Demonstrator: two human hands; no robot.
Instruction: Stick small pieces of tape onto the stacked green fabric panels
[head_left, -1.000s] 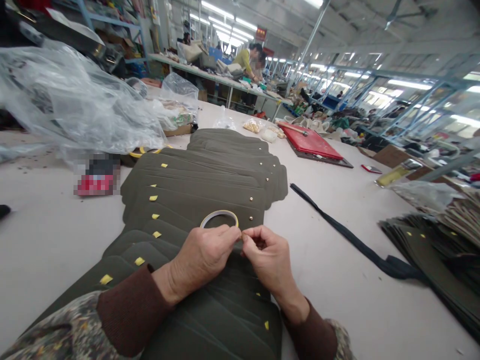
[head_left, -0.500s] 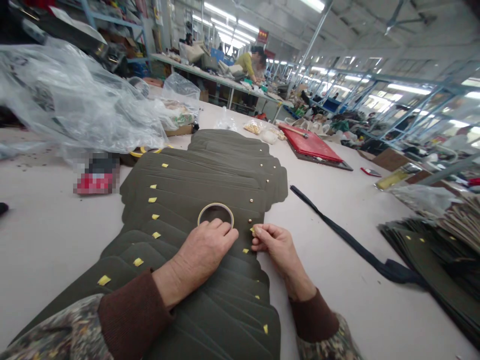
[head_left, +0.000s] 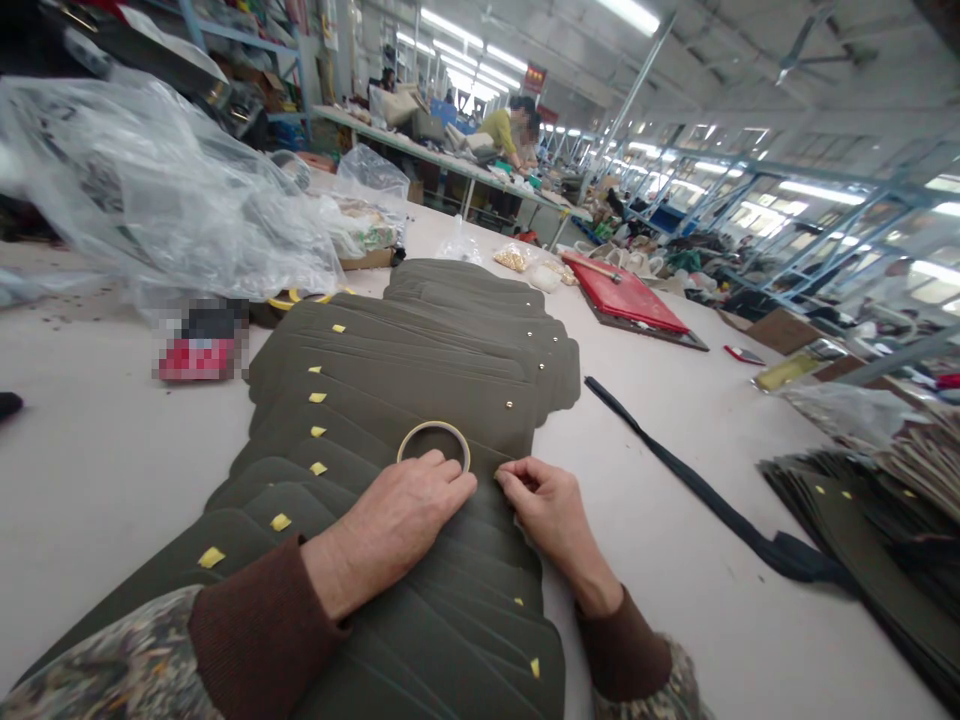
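Observation:
Overlapping dark olive fabric pieces [head_left: 420,370] lie fanned out across the table before me. My left hand [head_left: 397,510] rests on them, its fingers curled closed over the near edge of a yellow tape roll [head_left: 435,427] that stands partly up. At the right edge of the pieces, my right hand [head_left: 544,495] pinches a tiny yellowish bit of tape [head_left: 498,475] against the fabric; the fingertips hide most of it. Small yellow tape pieces [head_left: 318,432] run down the left side. A metal stud [head_left: 509,405] shows just beyond my right hand, with several more farther up.
Crumpled clear plastic [head_left: 187,200] covers the back left. A red pad [head_left: 622,290] with a hammer [head_left: 596,267] on it lies at the back right. A black strap [head_left: 690,480] stretches toward stacked olive pieces [head_left: 847,530]. A person [head_left: 510,135] works at a far table.
My right hand has brought the tape bit down and slightly nearer me, onto the fabric edge. The stud and tape piece beside it are now hidden. My left hand stays on the roll.

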